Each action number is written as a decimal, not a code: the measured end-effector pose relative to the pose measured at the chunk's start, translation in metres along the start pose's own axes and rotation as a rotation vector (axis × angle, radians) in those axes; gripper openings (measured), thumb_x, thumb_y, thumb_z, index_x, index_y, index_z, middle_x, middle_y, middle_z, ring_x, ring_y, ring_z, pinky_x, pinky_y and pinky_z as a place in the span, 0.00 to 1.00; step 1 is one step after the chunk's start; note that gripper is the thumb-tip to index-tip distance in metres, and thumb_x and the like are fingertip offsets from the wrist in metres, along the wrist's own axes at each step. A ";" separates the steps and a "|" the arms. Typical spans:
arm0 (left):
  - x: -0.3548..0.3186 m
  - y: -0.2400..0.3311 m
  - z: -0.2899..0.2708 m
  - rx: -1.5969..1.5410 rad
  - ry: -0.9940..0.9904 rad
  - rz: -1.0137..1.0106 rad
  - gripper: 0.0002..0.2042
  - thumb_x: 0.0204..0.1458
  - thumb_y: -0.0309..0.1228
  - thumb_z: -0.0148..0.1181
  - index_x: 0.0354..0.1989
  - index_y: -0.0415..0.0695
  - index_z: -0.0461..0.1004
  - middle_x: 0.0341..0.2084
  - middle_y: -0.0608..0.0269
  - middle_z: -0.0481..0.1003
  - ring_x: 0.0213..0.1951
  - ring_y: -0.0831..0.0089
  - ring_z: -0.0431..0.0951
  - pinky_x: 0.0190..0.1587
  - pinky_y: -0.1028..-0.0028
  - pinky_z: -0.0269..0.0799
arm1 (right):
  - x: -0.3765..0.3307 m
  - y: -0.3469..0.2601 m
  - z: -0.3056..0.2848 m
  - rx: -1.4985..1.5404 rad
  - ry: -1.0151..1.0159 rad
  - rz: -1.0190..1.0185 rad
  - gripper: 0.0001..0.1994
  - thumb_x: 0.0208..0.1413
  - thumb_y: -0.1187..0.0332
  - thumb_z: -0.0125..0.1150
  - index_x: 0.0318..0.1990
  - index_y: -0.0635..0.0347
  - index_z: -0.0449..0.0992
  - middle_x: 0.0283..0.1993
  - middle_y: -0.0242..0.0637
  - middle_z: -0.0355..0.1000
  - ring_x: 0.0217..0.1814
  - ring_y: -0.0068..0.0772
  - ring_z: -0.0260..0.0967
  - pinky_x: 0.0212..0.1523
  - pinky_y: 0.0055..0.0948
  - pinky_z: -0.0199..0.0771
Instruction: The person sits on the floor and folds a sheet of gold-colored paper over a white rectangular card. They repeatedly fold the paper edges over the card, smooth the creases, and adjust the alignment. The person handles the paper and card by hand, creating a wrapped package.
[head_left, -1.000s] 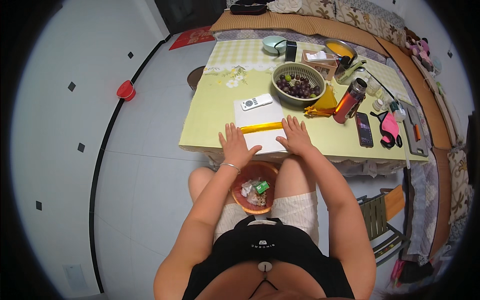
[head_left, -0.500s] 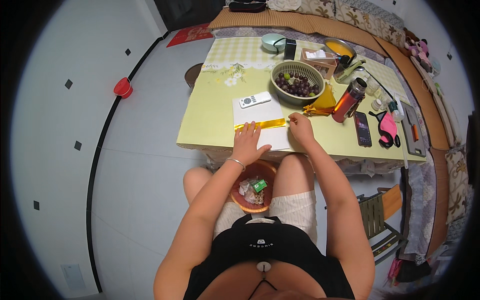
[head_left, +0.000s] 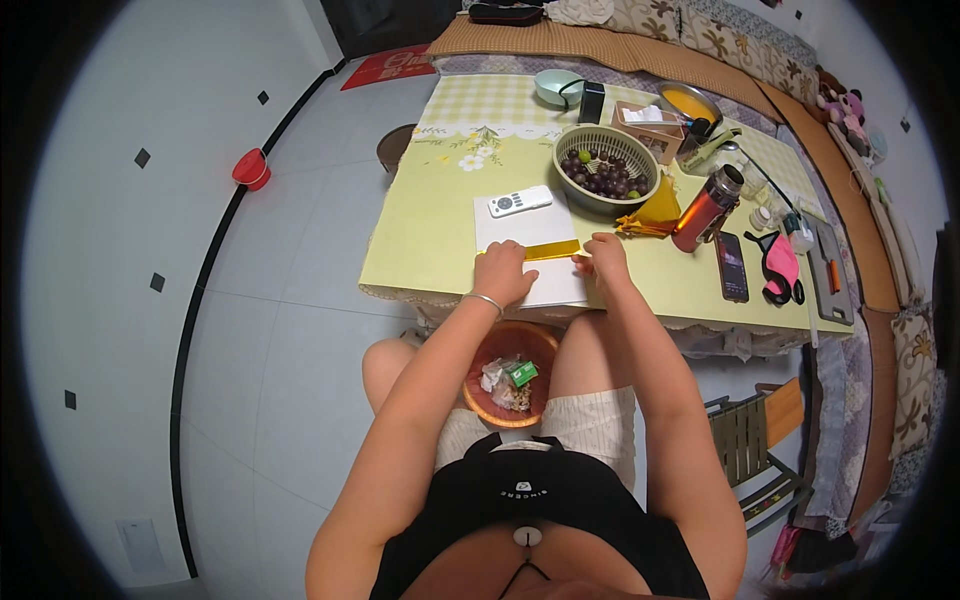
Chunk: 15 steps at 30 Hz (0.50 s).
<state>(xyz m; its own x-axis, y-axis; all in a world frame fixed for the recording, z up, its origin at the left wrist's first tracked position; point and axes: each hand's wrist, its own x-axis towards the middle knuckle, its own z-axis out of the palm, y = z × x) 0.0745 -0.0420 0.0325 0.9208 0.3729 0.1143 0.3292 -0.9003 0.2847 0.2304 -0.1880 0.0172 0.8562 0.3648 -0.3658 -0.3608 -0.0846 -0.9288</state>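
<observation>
The person wore a black sleeveless top (head_left: 525, 495) with small pale lettering printed across the chest and a round white button-like piece set lower down at the middle. Pale, finely striped shorts (head_left: 590, 425) covered the upper legs, leaving the knees bare. Both arms were uncovered from shoulder to wrist. A thin silver bangle (head_left: 483, 299) circled the wrist of the left hand (head_left: 505, 277). The right hand (head_left: 603, 258) carried no ring, band or watch that could be made out
</observation>
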 end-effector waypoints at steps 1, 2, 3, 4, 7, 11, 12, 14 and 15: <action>0.001 -0.001 0.000 -0.010 0.014 0.001 0.19 0.47 0.43 0.68 0.43 0.44 0.80 0.42 0.58 0.78 0.47 0.58 0.77 0.47 0.57 0.75 | -0.002 -0.004 0.000 0.079 0.003 0.045 0.19 0.56 0.76 0.54 0.56 0.67 0.66 0.49 0.48 0.67 0.36 0.45 0.78 0.27 0.32 0.81; 0.002 -0.002 0.000 -0.019 0.029 0.001 0.19 0.46 0.43 0.68 0.43 0.45 0.81 0.41 0.58 0.78 0.46 0.57 0.77 0.47 0.58 0.76 | -0.001 -0.004 -0.001 0.097 -0.020 0.060 0.18 0.56 0.76 0.54 0.55 0.67 0.67 0.48 0.48 0.67 0.37 0.47 0.77 0.29 0.35 0.82; 0.002 -0.003 0.001 -0.029 0.043 0.002 0.19 0.46 0.43 0.67 0.43 0.45 0.81 0.40 0.57 0.78 0.46 0.56 0.77 0.47 0.58 0.76 | 0.001 -0.004 -0.005 0.115 -0.043 0.075 0.17 0.56 0.75 0.54 0.53 0.66 0.67 0.47 0.47 0.67 0.38 0.49 0.76 0.31 0.39 0.83; 0.003 -0.001 0.000 -0.019 0.047 0.007 0.19 0.45 0.44 0.67 0.43 0.46 0.81 0.40 0.57 0.78 0.46 0.56 0.77 0.47 0.58 0.76 | 0.002 -0.003 -0.008 0.134 -0.062 0.091 0.16 0.56 0.75 0.54 0.52 0.66 0.68 0.46 0.47 0.67 0.39 0.51 0.75 0.33 0.42 0.84; 0.004 0.004 0.000 0.010 0.058 0.019 0.18 0.45 0.44 0.68 0.42 0.47 0.82 0.39 0.57 0.77 0.45 0.56 0.77 0.46 0.59 0.77 | 0.007 0.001 -0.009 0.279 -0.031 0.146 0.13 0.58 0.73 0.54 0.49 0.64 0.69 0.44 0.45 0.66 0.44 0.55 0.73 0.41 0.49 0.85; 0.007 0.006 0.003 0.027 0.070 0.004 0.17 0.44 0.44 0.68 0.39 0.47 0.82 0.38 0.57 0.77 0.44 0.56 0.77 0.46 0.58 0.77 | 0.011 0.003 -0.008 0.411 0.010 0.219 0.13 0.59 0.71 0.56 0.51 0.64 0.69 0.47 0.46 0.67 0.50 0.59 0.70 0.48 0.55 0.82; 0.008 0.006 0.004 0.024 0.072 -0.005 0.17 0.44 0.44 0.68 0.38 0.47 0.82 0.38 0.56 0.77 0.44 0.56 0.77 0.46 0.58 0.77 | 0.009 0.003 -0.012 0.429 0.013 0.247 0.14 0.60 0.71 0.57 0.51 0.65 0.69 0.48 0.47 0.67 0.51 0.60 0.69 0.50 0.56 0.81; 0.009 0.008 0.004 0.023 0.063 -0.019 0.17 0.43 0.45 0.68 0.37 0.46 0.82 0.38 0.56 0.77 0.44 0.56 0.77 0.46 0.58 0.77 | 0.005 0.004 -0.016 0.467 -0.001 0.297 0.15 0.60 0.71 0.57 0.52 0.66 0.68 0.49 0.47 0.66 0.53 0.62 0.69 0.52 0.58 0.80; 0.009 0.008 0.003 0.023 0.058 -0.026 0.17 0.43 0.45 0.69 0.37 0.46 0.82 0.38 0.56 0.76 0.44 0.56 0.77 0.46 0.58 0.77 | 0.004 0.005 -0.017 0.488 -0.020 0.317 0.15 0.60 0.71 0.57 0.52 0.67 0.68 0.50 0.48 0.66 0.53 0.62 0.69 0.52 0.59 0.80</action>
<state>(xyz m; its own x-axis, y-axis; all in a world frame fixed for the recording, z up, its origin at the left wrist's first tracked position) 0.0859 -0.0462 0.0325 0.8985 0.4077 0.1628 0.3578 -0.8949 0.2667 0.2382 -0.2028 0.0103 0.6735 0.4091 -0.6157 -0.7308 0.2429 -0.6379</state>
